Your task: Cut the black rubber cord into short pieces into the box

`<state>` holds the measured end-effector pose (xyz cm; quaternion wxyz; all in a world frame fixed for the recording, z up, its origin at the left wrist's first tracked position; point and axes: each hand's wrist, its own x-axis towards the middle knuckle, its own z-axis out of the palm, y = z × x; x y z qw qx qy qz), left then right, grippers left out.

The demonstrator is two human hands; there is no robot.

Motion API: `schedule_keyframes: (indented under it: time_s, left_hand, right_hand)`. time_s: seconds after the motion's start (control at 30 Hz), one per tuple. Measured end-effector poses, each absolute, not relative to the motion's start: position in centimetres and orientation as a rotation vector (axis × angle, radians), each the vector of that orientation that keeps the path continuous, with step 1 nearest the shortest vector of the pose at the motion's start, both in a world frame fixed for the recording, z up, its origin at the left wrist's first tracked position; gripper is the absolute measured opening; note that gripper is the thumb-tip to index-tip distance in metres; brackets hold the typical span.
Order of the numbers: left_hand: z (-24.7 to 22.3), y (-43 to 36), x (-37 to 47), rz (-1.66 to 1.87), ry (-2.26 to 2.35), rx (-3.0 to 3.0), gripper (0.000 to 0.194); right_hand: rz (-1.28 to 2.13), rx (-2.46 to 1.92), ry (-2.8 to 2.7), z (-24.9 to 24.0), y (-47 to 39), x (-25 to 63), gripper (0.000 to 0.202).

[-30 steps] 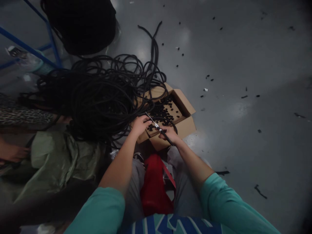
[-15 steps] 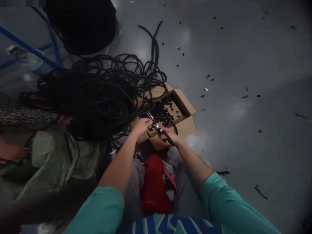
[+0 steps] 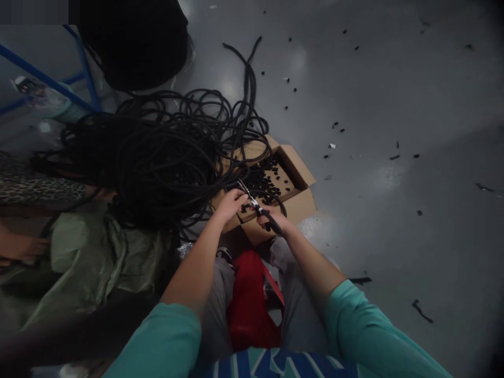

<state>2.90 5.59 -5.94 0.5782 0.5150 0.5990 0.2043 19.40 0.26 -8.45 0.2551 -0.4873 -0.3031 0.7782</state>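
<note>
My right hand [image 3: 274,217] is closed round the black handles of a pair of scissors [image 3: 255,205]. Their metal blades point up and to the left, over the near side of an open cardboard box [image 3: 299,203]. Beside the blades, my left hand [image 3: 230,205] has its fingertips drawn together in a pinch; what lies between them is too small and dark to make out. A loop of black cord [image 3: 284,206] curves past my right hand. Many short black cut pieces [image 3: 271,181] lie inside the box.
A large tangle of black cord [image 3: 165,157] is heaped left of the box. Small black scraps [image 3: 336,124] dot the grey floor. Another person's hand [image 3: 25,247] is at the left, by a green sheet [image 3: 106,252]. A red stool [image 3: 252,299] shows between my legs.
The fingers of my left hand have shifted slightly at the blades. My right hand keeps hold of the scissors in nearly the same place. At the left, the other person's hand has moved a little.
</note>
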Motion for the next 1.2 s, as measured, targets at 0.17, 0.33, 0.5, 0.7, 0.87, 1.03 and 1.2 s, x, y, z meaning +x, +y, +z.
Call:
schedule_keyframes:
  time_s: [0.17, 0.33, 0.5, 0.7, 0.87, 1.03, 1.2]
  left_hand:
    - [-6.7, 5.5, 2.9, 0.522, 1.432, 1.450, 0.016]
    - [-6.4, 5.3, 3.5, 0.513, 1.559, 1.484, 0.012]
    - [-6.4, 5.2, 3.8, 0.529, 1.500, 1.223, 0.009]
    - [-6.4, 5.1, 3.5, 0.526, 1.392, 1.065, 0.013]
    - [-5.3, 5.2, 3.6, 0.478, 1.376, 1.021, 0.014]
    - [-4.5, 5.5, 3.3, 0.441, 1.357, 0.987, 0.013]
    - [-4.8, 5.9, 2.5, 0.434, 1.337, 1.033, 0.015]
  right_hand:
    - [2.160, -1.285, -0.768, -8.7, 0.2, 19.6, 0.053]
    - [2.145, -1.251, -0.738, -8.6, 0.0, 19.4, 0.053]
    - [2.138, -1.218, -0.784, -8.4, 0.2, 19.3, 0.055]
    - [2.093, -1.269, -0.916, -8.6, 0.3, 19.5, 0.055]
    - [2.065, -1.339, -0.961, -8.7, 0.3, 19.5, 0.052]
    - [2.011, -1.425, -1.046, -8.1, 0.4, 19.8, 0.050]
    - [2.001, -1.421, -1.032, -8.0, 0.2, 19.8, 0.049]
